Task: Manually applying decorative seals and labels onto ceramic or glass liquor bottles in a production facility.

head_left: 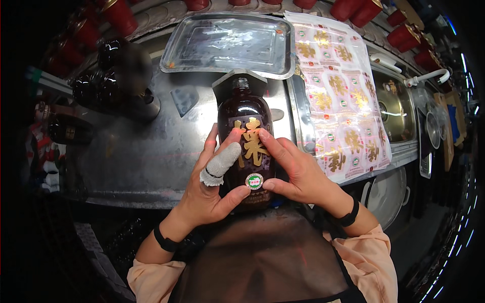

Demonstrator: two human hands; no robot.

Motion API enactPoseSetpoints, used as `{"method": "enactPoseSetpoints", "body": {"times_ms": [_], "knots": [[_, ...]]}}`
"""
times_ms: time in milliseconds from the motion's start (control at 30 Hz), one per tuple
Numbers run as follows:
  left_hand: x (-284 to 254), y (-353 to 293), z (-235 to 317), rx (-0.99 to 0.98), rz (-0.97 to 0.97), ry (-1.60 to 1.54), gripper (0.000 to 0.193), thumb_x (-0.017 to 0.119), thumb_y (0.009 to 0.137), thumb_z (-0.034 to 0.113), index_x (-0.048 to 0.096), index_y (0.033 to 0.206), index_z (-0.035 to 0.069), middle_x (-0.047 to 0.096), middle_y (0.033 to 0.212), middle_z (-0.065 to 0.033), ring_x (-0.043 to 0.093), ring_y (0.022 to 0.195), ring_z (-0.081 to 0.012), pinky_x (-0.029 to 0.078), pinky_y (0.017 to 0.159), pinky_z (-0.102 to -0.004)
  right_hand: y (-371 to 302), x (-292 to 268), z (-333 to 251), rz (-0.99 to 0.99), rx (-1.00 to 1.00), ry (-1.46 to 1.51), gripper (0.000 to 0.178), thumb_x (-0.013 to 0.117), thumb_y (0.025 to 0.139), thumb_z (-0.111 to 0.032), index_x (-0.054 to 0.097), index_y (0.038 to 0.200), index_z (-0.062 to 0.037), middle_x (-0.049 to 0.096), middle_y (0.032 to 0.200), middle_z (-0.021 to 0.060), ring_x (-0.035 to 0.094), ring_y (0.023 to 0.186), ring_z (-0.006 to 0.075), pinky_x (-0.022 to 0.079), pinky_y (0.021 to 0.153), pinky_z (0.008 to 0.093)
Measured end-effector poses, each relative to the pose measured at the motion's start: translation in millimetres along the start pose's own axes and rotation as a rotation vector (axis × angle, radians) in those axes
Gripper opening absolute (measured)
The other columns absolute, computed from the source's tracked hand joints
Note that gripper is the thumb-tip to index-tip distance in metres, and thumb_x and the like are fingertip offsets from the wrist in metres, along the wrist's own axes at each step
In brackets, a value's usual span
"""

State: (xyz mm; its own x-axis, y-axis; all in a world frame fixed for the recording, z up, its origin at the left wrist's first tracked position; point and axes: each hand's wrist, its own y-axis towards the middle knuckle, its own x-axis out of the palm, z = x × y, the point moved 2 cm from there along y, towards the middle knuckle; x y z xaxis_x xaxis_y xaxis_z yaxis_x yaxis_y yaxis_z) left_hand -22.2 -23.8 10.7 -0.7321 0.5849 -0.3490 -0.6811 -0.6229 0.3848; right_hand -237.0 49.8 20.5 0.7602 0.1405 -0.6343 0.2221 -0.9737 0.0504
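Note:
A dark glass bottle (245, 105) lies in front of me with its neck pointing away, in a metal cradle (257, 79). Its front carries a large gold character (252, 146) and, lower down, a small round green-and-white sticker (254, 181). From the left side my left hand (203, 194) grips the bottle, a white cloth finger cover (222, 164) on one finger. My right hand (308, 174) holds the other side. Fingertips of both hands press near the gold character, and the thumbs rest on either side of the round sticker.
A shallow metal tray (230, 45) sits beyond the bottle. Sheets of pink-and-gold labels (343, 96) lie at right, beside a sink (399, 113) with a white tap (429, 78). Dark bottles (68, 129) stand at left; red cups (120, 17) line the far conveyor.

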Motion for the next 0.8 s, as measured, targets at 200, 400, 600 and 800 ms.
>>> {"method": "enactPoseSetpoints", "body": {"times_ms": [200, 400, 600, 800], "knots": [[-1.2, 0.7, -1.8, 0.012, -0.016, -0.014, 0.076, 0.073, 0.086, 0.023, 0.038, 0.152, 0.014, 0.039, 0.155, -0.0177, 0.025, 0.145, -0.0498, 0.019, 0.119, -0.0534, -0.4, 0.7, -0.3, 0.016, -0.003, -0.005, 0.088, 0.067, 0.087, -0.051, 0.024, 0.158, -0.0242, 0.054, 0.11, 0.015, 0.063, 0.081, 0.0371, 0.054, 0.07, 0.0447], [-3.5, -0.2, -1.4, -0.016, -0.017, -0.029, 0.076, 0.074, 0.085, 0.023, 0.039, 0.151, 0.013, 0.039, 0.155, -0.0177, 0.025, 0.145, -0.0495, 0.019, 0.12, -0.0527, -0.9, 3.3, -3.6, 0.017, 0.017, 0.003, 0.088, 0.068, 0.086, -0.052, 0.025, 0.158, -0.0231, 0.055, 0.108, 0.0147, 0.063, 0.08, 0.0363, 0.053, 0.068, 0.0442], [-3.9, 1.4, -0.1, -0.012, -0.031, -0.015, 0.074, 0.075, 0.084, 0.023, 0.041, 0.15, 0.014, 0.04, 0.155, -0.0165, 0.024, 0.146, -0.0482, 0.019, 0.12, -0.052, -1.9, 4.2, -1.3, 0.041, 0.001, 0.015, 0.089, 0.069, 0.086, -0.051, 0.025, 0.158, -0.0224, 0.055, 0.108, 0.0158, 0.063, 0.08, 0.0361, 0.053, 0.069, 0.0438], [-4.3, -7.1, -8.9, 0.002, -0.025, -0.002, 0.084, 0.074, 0.086, 0.026, 0.028, 0.154, 0.008, 0.028, 0.16, -0.0194, 0.022, 0.148, -0.0454, 0.02, 0.12, -0.0505, 2.8, 0.7, -1.1, 0.121, -0.083, 0.037, 0.095, 0.07, 0.085, -0.05, 0.021, 0.159, -0.017, 0.058, 0.11, 0.0155, 0.062, 0.072, 0.0312, 0.052, 0.067, 0.0407]]}}
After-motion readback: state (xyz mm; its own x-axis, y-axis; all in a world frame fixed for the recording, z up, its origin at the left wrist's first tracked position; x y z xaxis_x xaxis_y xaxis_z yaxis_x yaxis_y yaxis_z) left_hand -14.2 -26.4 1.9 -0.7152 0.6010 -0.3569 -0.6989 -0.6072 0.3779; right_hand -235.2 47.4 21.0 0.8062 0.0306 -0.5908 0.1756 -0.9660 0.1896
